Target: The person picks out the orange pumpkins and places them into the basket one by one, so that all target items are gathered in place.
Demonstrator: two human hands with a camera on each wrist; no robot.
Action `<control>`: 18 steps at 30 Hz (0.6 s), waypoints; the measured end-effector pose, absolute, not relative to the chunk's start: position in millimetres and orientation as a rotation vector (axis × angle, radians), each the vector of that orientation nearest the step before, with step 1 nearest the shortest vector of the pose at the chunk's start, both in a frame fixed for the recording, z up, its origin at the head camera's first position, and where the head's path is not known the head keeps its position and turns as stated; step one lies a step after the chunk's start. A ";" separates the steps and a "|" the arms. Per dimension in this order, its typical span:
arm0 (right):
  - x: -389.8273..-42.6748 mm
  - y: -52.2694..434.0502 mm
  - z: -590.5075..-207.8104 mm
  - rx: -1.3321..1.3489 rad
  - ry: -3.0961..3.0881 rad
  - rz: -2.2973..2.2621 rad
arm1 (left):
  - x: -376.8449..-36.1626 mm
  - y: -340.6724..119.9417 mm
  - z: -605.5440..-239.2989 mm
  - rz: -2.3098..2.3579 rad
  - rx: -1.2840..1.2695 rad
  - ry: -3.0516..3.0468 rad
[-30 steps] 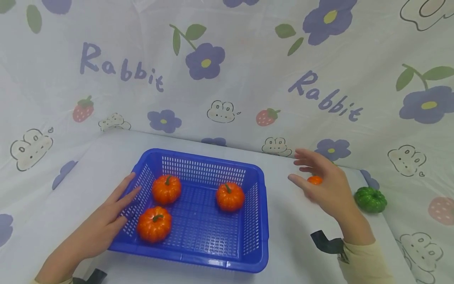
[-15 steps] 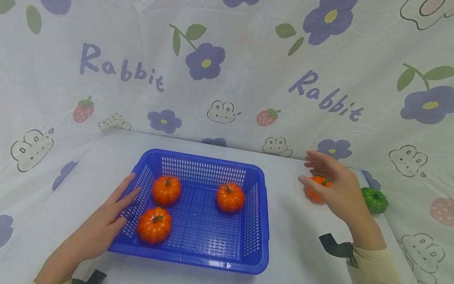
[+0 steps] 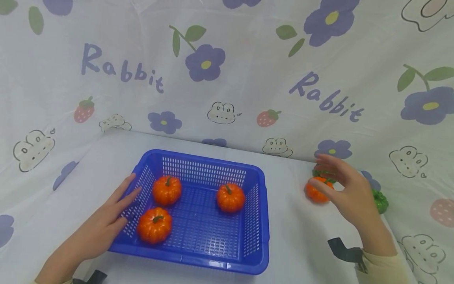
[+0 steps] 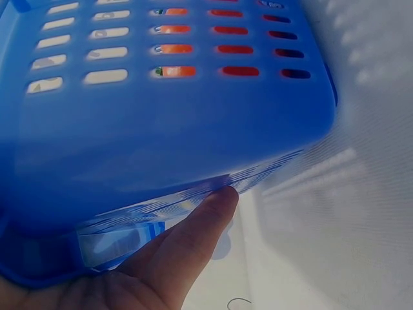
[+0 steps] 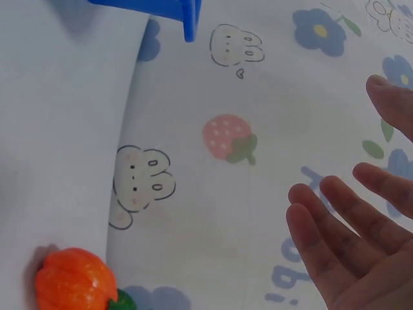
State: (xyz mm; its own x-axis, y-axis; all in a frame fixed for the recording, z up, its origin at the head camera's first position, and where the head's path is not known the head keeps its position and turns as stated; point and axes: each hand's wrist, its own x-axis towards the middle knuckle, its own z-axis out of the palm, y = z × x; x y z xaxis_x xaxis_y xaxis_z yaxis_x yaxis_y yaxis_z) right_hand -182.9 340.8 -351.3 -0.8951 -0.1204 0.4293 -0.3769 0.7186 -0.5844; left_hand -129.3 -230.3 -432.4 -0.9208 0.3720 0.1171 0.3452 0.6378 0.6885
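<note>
Reach-to-grasp step, by the look of it. Right hand (image 3: 345,189) spread wide, fingers straight, holding nothing, hovering just over small ribbed orange toy pumpkin (image 3: 317,192) on white tabletop (image 3: 294,236), at about 3 o'clock from blue perforated plastic basket (image 3: 260,221). From the right wrist view, open fingers (image 5: 335,245) apart from that pumpkin (image 5: 72,282), no contact yet. Left hand (image 3: 106,221) flat, fingers straight, pressing basket's 9 o'clock wall; left wrist view shows thumb (image 4: 206,219) under basket rim (image 4: 161,148), bracing, not curled round it. Three more orange toy pumpkins inside basket: at 10 o'clock (image 3: 166,190), at 7 o'clock (image 3: 154,225), at 2 o'clock (image 3: 230,197). Green toy pumpkin (image 3: 380,201) at 3 o'clock of loose orange one, partly hidden behind right hand; second bit of green (image 3: 319,172) at fingertips, too hidden to identify. Next move likely calls for lowering right hand, closing fingers around loose orange pumpkin without knocking green neighbour, keeping basket steady with left.
</note>
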 end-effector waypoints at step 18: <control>-181.1 358.3 -361.1 0.354 -2.523 0.967 | -129.8 -231.6 -434.4 1.169 0.611 2.809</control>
State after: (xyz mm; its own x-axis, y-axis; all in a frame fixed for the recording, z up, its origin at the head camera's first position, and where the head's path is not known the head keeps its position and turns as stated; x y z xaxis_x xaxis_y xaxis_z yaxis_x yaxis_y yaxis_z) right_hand -181.1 358.3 -361.1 -0.8823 -0.0864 0.4627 -0.3735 0.7268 -0.5765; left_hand -129.8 -231.6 -434.4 -0.9218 0.3706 0.1134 0.3417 0.6390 0.6891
